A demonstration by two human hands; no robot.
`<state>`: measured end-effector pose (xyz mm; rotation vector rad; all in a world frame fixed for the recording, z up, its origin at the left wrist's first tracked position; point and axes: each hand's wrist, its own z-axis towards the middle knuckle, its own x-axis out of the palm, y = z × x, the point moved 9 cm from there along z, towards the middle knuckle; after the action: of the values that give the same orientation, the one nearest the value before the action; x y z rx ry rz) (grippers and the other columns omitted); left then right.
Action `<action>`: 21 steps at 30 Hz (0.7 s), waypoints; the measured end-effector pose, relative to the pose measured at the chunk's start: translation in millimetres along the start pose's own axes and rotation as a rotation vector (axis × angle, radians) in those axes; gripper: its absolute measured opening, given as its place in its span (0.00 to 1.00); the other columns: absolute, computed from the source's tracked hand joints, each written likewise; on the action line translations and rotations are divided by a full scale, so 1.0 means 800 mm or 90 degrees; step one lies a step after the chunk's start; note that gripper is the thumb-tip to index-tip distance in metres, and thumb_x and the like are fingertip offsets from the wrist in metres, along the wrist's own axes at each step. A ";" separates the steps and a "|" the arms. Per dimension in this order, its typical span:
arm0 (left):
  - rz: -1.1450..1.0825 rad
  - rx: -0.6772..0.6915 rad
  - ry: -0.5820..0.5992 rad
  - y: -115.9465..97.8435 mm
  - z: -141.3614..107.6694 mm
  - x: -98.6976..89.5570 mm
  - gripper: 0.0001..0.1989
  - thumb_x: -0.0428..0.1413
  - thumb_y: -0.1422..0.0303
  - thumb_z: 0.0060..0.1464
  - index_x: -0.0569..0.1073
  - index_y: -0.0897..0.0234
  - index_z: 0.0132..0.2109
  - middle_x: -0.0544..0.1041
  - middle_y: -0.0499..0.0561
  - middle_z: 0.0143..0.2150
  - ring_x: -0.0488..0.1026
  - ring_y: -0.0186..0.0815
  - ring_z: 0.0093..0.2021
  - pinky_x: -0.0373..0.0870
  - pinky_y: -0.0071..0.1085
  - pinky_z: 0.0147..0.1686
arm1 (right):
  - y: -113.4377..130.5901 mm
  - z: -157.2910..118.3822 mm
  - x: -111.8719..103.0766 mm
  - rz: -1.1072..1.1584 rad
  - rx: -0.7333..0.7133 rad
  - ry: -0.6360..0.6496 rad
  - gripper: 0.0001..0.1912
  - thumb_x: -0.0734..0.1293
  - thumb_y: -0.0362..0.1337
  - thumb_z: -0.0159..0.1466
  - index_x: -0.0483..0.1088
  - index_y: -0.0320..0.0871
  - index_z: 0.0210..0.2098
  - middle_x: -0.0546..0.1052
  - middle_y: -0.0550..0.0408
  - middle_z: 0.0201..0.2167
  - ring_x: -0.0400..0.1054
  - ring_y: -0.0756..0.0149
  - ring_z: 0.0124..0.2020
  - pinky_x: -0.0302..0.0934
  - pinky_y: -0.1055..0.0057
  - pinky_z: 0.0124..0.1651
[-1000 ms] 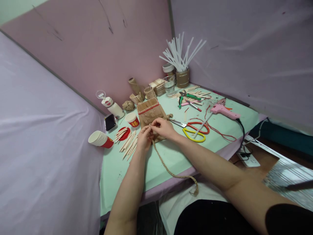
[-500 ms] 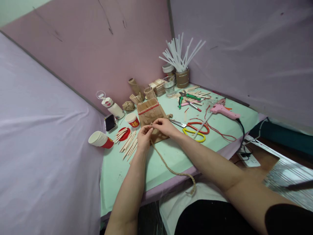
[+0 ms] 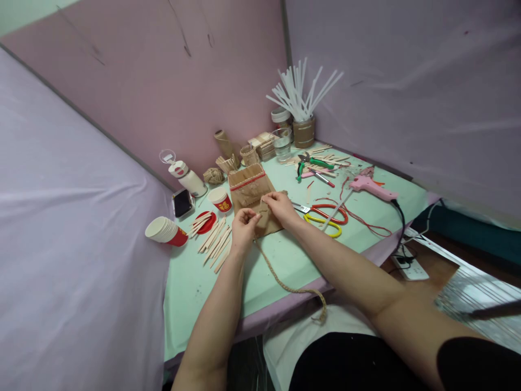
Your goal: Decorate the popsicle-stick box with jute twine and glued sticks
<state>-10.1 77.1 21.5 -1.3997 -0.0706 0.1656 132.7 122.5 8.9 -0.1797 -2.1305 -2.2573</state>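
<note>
A braided jute cord (image 3: 280, 279) runs from beneath my left hand (image 3: 245, 228) across the table and over its front edge, its frayed tip hanging down. My left thumb and fingers are pinched on the upper end of this cord. Just to the right, and a little higher, my right hand (image 3: 280, 208) pinches what looks like a thin strand; the fingertips hide most of it. Behind and under both hands is a brown box-like craft piece (image 3: 247, 187) with a red trim line and an open top. Scissors (image 3: 325, 213) with red and yellow handles lie right of my right hand.
Wooden sticks (image 3: 215, 244) and a red lid (image 3: 205, 222) lie on the left, near paper cups (image 3: 165, 232). A pink glue gun (image 3: 372, 187) with a cable and green-handled pliers (image 3: 311, 163) are on the right. A water cup (image 3: 281, 146) stands behind.
My hands have moved apart: the right one went up and to the right, while the left stayed low, leaving a gap between the fingertips. The cord's hanging part barely moved.
</note>
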 end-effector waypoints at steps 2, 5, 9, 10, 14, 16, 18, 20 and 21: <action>-0.005 -0.006 -0.019 0.005 0.002 -0.008 0.13 0.63 0.68 0.39 0.67 0.64 0.31 0.68 0.44 0.27 0.64 0.27 0.27 0.59 0.24 0.29 | -0.002 -0.002 0.009 0.017 0.034 0.058 0.12 0.62 0.44 0.52 0.66 0.40 0.23 0.66 0.60 0.18 0.58 0.72 0.22 0.52 0.74 0.27; -0.007 -0.011 -0.025 0.011 0.005 -0.015 0.14 0.63 0.67 0.39 0.68 0.65 0.33 0.68 0.45 0.27 0.65 0.27 0.27 0.59 0.24 0.30 | 0.002 -0.006 0.019 0.026 0.036 0.115 0.11 0.64 0.43 0.51 0.68 0.40 0.25 0.67 0.61 0.19 0.58 0.73 0.23 0.52 0.75 0.26; -0.014 -0.015 -0.024 0.014 0.007 -0.014 0.14 0.62 0.66 0.40 0.69 0.65 0.34 0.69 0.45 0.27 0.64 0.26 0.27 0.59 0.23 0.30 | 0.011 -0.010 0.022 0.034 -0.012 0.128 0.11 0.66 0.42 0.49 0.68 0.40 0.25 0.69 0.61 0.22 0.59 0.73 0.24 0.54 0.75 0.29; -0.021 -0.020 -0.026 0.014 0.007 -0.014 0.14 0.63 0.66 0.40 0.69 0.65 0.33 0.68 0.44 0.26 0.64 0.26 0.27 0.59 0.23 0.29 | 0.014 -0.011 0.021 0.032 -0.026 0.123 0.11 0.66 0.42 0.49 0.67 0.40 0.24 0.69 0.60 0.22 0.59 0.73 0.24 0.54 0.75 0.29; -0.039 -0.068 -0.012 0.019 0.004 -0.008 0.14 0.62 0.65 0.41 0.69 0.66 0.34 0.69 0.45 0.27 0.62 0.25 0.25 0.56 0.22 0.25 | 0.019 -0.012 0.021 -0.005 -0.064 0.125 0.10 0.65 0.43 0.51 0.67 0.41 0.23 0.69 0.61 0.21 0.59 0.72 0.24 0.53 0.75 0.29; -0.037 -0.111 0.025 0.024 0.001 -0.001 0.14 0.61 0.63 0.43 0.71 0.67 0.34 0.70 0.46 0.27 0.60 0.24 0.22 0.53 0.22 0.23 | 0.020 -0.013 0.023 -0.026 -0.070 0.133 0.10 0.65 0.43 0.52 0.68 0.41 0.23 0.68 0.61 0.20 0.59 0.72 0.24 0.52 0.75 0.28; -0.035 -0.139 0.057 0.028 -0.002 0.006 0.13 0.60 0.61 0.44 0.71 0.68 0.32 0.69 0.46 0.25 0.57 0.23 0.20 0.50 0.23 0.21 | 0.022 -0.014 0.024 -0.041 -0.073 0.147 0.10 0.64 0.42 0.52 0.68 0.41 0.22 0.68 0.61 0.19 0.59 0.72 0.24 0.53 0.75 0.29; -0.040 -0.141 0.068 0.028 -0.003 0.008 0.13 0.60 0.61 0.44 0.72 0.68 0.29 0.68 0.46 0.23 0.55 0.22 0.19 0.48 0.23 0.20 | 0.023 -0.015 0.026 -0.049 -0.071 0.160 0.10 0.64 0.41 0.53 0.68 0.41 0.21 0.68 0.61 0.19 0.60 0.72 0.25 0.53 0.74 0.30; -0.044 -0.140 0.068 0.028 -0.003 0.007 0.13 0.61 0.61 0.44 0.72 0.68 0.29 0.67 0.45 0.23 0.55 0.22 0.19 0.48 0.23 0.20 | 0.023 -0.016 0.027 -0.049 -0.067 0.166 0.10 0.63 0.40 0.53 0.69 0.41 0.21 0.69 0.61 0.20 0.61 0.72 0.26 0.54 0.74 0.31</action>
<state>-5.6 79.0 -1.2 -1.6210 -0.0493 0.0255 112.5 110.2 29.0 0.1877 -1.9204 -2.2893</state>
